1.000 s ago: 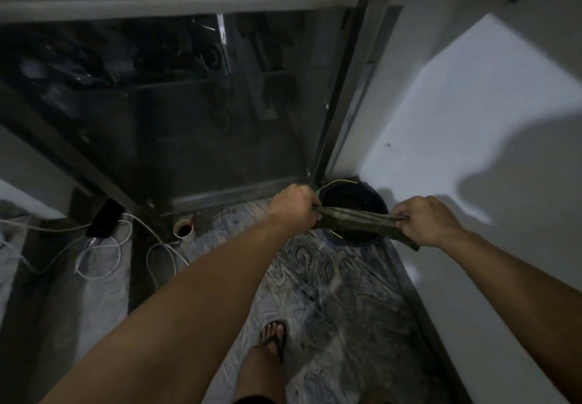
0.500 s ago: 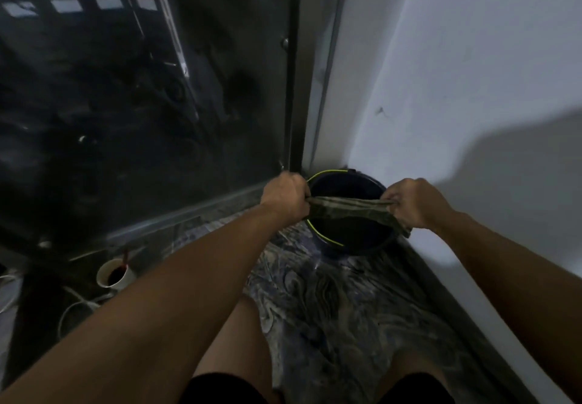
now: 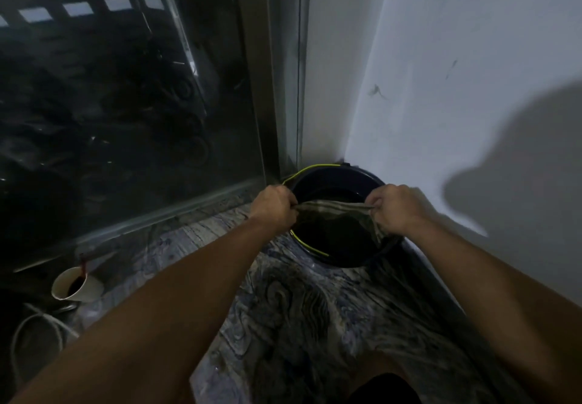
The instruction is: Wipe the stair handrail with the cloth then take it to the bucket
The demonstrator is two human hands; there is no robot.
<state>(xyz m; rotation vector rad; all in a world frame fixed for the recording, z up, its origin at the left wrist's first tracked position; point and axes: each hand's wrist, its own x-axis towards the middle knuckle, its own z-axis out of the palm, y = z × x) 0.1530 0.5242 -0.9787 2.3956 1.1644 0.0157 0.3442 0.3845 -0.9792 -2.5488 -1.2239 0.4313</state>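
A dark bucket (image 3: 343,260) with a yellow-green handle stands on the floor in the corner between the glass panel and the white wall. A greyish, dark-stained cloth (image 3: 338,210) is stretched over the bucket's opening. My left hand (image 3: 274,205) grips its left end and my right hand (image 3: 395,210) grips its right end. The cloth sags a little in the middle, and a loose end hangs below my right hand. The stair handrail is out of view.
A paper cup (image 3: 77,285) with dark liquid stands on the floor at the left, with white cables (image 3: 34,331) beside it. A dark glass panel (image 3: 126,104) rises behind, and a white wall (image 3: 472,88) closes the right side. The patterned marble floor (image 3: 299,315) lies below.
The view has closed in and tilted down on the bucket as I lowered myself. Both hands stay on the cloth, which now hangs lower over the bucket's opening.
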